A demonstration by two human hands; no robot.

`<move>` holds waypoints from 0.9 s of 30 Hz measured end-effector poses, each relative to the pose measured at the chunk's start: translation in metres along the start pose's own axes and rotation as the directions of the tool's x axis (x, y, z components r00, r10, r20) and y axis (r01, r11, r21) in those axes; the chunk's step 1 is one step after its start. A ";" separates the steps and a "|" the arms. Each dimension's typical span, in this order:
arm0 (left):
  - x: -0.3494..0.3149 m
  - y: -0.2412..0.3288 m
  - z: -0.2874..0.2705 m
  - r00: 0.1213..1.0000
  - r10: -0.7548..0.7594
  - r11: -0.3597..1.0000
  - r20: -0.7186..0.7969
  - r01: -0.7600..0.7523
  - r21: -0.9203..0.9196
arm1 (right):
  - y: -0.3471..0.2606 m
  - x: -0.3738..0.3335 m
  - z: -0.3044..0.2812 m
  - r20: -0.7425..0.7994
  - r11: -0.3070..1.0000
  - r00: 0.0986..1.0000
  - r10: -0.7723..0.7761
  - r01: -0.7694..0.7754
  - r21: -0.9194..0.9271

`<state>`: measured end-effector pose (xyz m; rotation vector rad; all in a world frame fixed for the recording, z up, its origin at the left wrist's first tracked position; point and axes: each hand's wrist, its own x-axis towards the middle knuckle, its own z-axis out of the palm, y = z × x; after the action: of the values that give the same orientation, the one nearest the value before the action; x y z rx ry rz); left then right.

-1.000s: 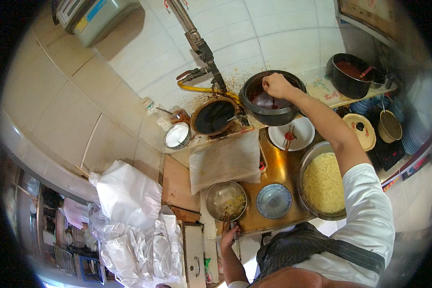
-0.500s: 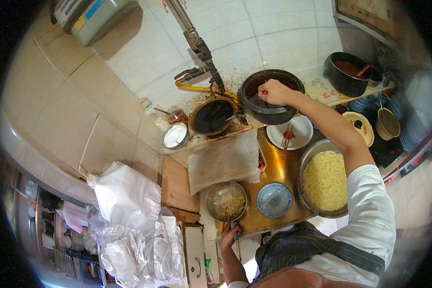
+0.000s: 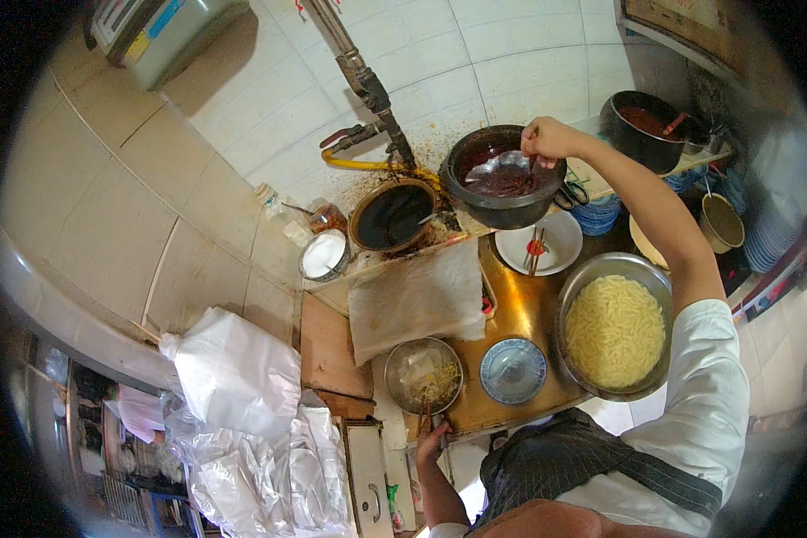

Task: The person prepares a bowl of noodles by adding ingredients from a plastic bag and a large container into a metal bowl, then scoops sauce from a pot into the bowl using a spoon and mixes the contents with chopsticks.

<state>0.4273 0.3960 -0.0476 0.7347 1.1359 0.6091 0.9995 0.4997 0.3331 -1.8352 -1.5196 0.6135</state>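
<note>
At the front edge of the metal counter, my left hand (image 3: 432, 441) is closed round the short handle of a round metal pan (image 3: 391, 387). Pale white pieces and thin yellow strands lie in the pan, and wooden chopsticks (image 3: 424, 411) rest by the handle. My right hand (image 3: 548, 143) is raised over the right rim of a dark pot (image 3: 496, 212), its fingers pinched on what looks like a thin utensil handle pointing down inside. Dark red paste (image 3: 511, 182) coats the pot; the utensil's lower end is hard to make out.
On the shelf are a bowl of dark liquid (image 3: 393, 217), a bowl of white powder (image 3: 324, 255) and another black pot (image 3: 646, 152). A white bowl (image 3: 560, 255), a blue-rimmed bowl (image 3: 512, 394) and a basin of thick noodles (image 3: 571, 354) stand below. Plastic bags (image 3: 238, 359) lie left.
My right hand has moved from over the middle of the dark pot up and right to its rim, exposing the paste inside. The left hand stays at the pan's handle.
</note>
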 end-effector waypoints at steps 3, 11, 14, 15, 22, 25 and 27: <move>0.002 -0.006 -0.001 1.000 0.026 0.999 -0.011 -0.026 -0.047 | 0.005 0.016 0.004 -0.169 1.000 0.985 0.009 -0.005 0.024; -0.016 0.018 0.018 0.992 -0.012 0.996 -0.122 0.023 0.088 | -0.004 0.056 0.025 -0.366 0.973 0.931 0.003 -0.087 -0.215; -0.019 0.021 0.021 0.994 0.014 0.998 -0.112 -0.006 0.070 | 0.002 0.068 0.028 -0.437 0.934 0.897 -0.064 -0.100 -0.342; -0.021 0.024 0.024 0.993 0.030 0.997 -0.111 -0.021 0.077 | 0.007 0.072 0.028 -0.464 0.920 0.881 -0.093 -0.102 -0.377; -0.014 0.012 0.014 0.997 0.035 0.999 -0.071 -0.034 0.019 | 0.011 0.076 0.046 -0.640 0.902 0.739 -0.212 -0.104 -0.419; -0.011 0.006 0.008 0.998 0.057 0.998 -0.003 -0.057 -0.020 | 0.011 0.077 0.050 -0.662 0.915 0.718 -0.217 -0.087 -0.394; -0.011 0.006 0.008 0.998 0.063 0.998 0.022 -0.062 -0.017 | 0.014 0.077 0.055 -0.674 0.923 0.695 -0.249 -0.040 -0.383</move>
<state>0.4312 0.3895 -0.0347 0.7634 1.0890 0.6606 0.9853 0.5846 0.2908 -1.8985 -1.2112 -0.4744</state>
